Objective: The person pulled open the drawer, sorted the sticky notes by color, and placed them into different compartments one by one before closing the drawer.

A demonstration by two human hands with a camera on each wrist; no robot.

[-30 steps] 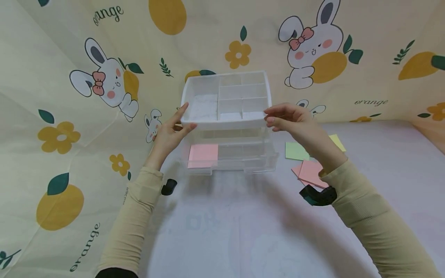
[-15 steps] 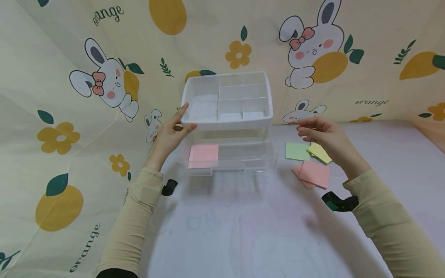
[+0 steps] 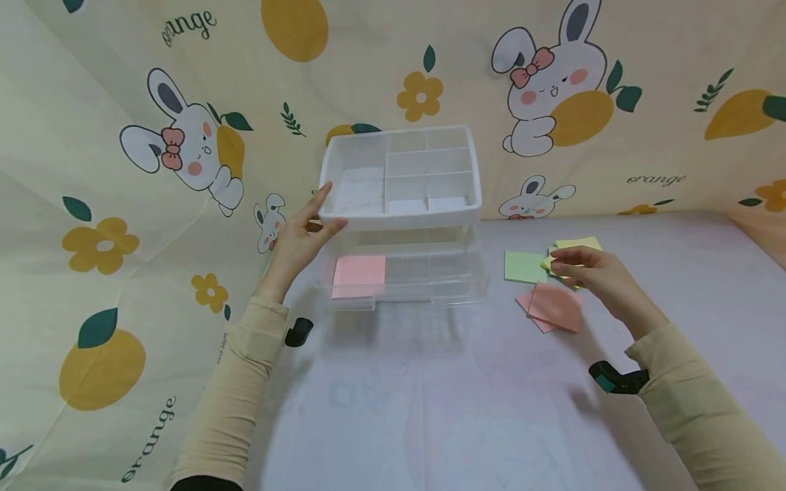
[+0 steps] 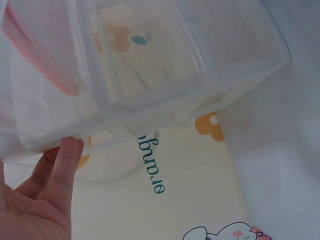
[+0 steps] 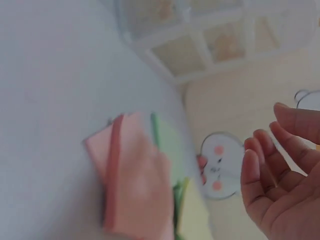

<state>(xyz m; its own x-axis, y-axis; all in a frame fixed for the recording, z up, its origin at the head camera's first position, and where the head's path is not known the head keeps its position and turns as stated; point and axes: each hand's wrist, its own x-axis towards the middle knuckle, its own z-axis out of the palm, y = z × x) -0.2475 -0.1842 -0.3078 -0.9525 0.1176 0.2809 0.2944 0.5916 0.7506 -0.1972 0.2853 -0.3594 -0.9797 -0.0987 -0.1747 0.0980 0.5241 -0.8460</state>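
Observation:
A small drawer box (image 3: 402, 220) with a white compartment tray (image 3: 356, 187) on top stands at the back middle in the head view. Inside its clear lower drawer (image 3: 436, 289), which juts forward, lies a pink sticky note pad (image 3: 359, 275). My left hand (image 3: 297, 242) rests on the box's front left corner, with extended fingers (image 4: 65, 160) touching the side in the left wrist view. Bent but holding nothing, the fingers of my right hand (image 3: 592, 276) hover by the yellow sticky notes (image 3: 580, 243), partly covering them. Pink sticky notes (image 5: 140, 185) lie in front of these.
Green sticky notes (image 3: 525, 266) lie between the box and the yellow ones. A printed cloth (image 3: 368, 82) with rabbits and oranges hangs behind and at the left. The pale table (image 3: 417, 402) stretches toward the front.
My right hand has left the box's right front corner and moved right and down to the sticky notes. The left hand stays at the box's left corner.

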